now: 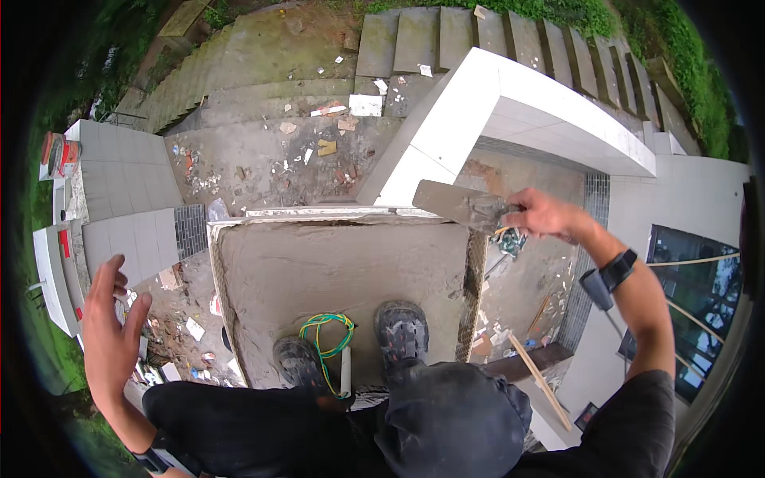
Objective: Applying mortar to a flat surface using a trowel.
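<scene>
My right hand (pixel 546 215) is closed around the handle of a plastering trowel (pixel 456 203). Its flat, mortar-stained blade points left over the far right corner of a raised slab coated in grey mortar (pixel 343 267). Whether the blade touches the slab's edge, I cannot tell. Out to the left, my left hand (pixel 113 327) hangs in the air beyond the slab's left edge, fingers apart and holding nothing. Both my feet, in dark speckled shoes (pixel 402 331), stand on the slab. Between them a loop of yellow-green wire (pixel 327 321) comes out of a white pipe (pixel 345 372).
The slab drops off to lower ground strewn with rubble (pixel 191 328). A white-topped wall (pixel 446 143) rises beyond its far right corner. Wooden strips (pixel 540 382) lean at the right, near a dark window (pixel 695 299). Concrete steps (pixel 416 40) lie farther off.
</scene>
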Demonstrator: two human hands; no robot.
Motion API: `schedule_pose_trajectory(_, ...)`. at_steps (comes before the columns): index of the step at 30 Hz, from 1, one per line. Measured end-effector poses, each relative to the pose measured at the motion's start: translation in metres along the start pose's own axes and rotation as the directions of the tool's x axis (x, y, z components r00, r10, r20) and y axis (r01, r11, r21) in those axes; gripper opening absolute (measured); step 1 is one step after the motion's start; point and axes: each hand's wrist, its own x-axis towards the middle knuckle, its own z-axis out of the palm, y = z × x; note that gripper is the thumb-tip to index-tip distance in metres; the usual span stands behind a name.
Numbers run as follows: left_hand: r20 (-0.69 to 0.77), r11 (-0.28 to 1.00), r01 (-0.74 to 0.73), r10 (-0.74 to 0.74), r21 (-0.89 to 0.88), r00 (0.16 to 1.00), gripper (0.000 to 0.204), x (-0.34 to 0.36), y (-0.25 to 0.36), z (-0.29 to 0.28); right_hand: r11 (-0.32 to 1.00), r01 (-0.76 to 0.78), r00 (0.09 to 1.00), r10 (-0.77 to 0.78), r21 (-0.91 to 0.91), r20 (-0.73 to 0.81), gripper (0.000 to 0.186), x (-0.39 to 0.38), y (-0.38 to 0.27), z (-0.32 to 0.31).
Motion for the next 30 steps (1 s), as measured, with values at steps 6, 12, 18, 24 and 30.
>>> schedule_pose_trajectory(6, 0.033, 0.997, 0.069, -0.07, 0.022, 0.997, 0.059, -0.014, -0.011, -0.009, 0.99, -0.125, 0.949, 0.137, -0.062, 0.283, 0.028, 0.057, -0.039, -0.043)
schedule_pose_trajectory(12, 0.144, 0.957, 0.29, -0.288, 0.014, 0.947, 0.057, -0.045, -0.018, -0.036, 0.986, -0.164, 0.889, 0.15, -0.005, 0.433, 0.028, 0.082, -0.053, -0.04)
schedule_pose_trajectory(18, 0.215, 0.907, 0.396, -0.418, 0.139, 0.883, 0.057, -0.056, -0.005, -0.051, 0.984, -0.147, 0.852, 0.074, 0.101, 0.518, 0.029, 0.091, -0.065, -0.027)
schedule_pose_trajectory(24, 0.188, 0.919, 0.386, -0.394, 0.083, 0.9, 0.058, -0.082, 0.002, -0.051, 0.996, 0.076, 0.854, -0.087, 0.042, 0.512, 0.032, 0.092, -0.069, -0.002)
schedule_pose_trajectory(30, 0.109, 0.937, 0.321, -0.337, 0.137, 0.935, 0.051, -0.112, -0.009, -0.066, 0.413, 0.67, 0.564, -0.824, -0.617, 0.06, 0.033, 0.013, -0.019, 0.095)
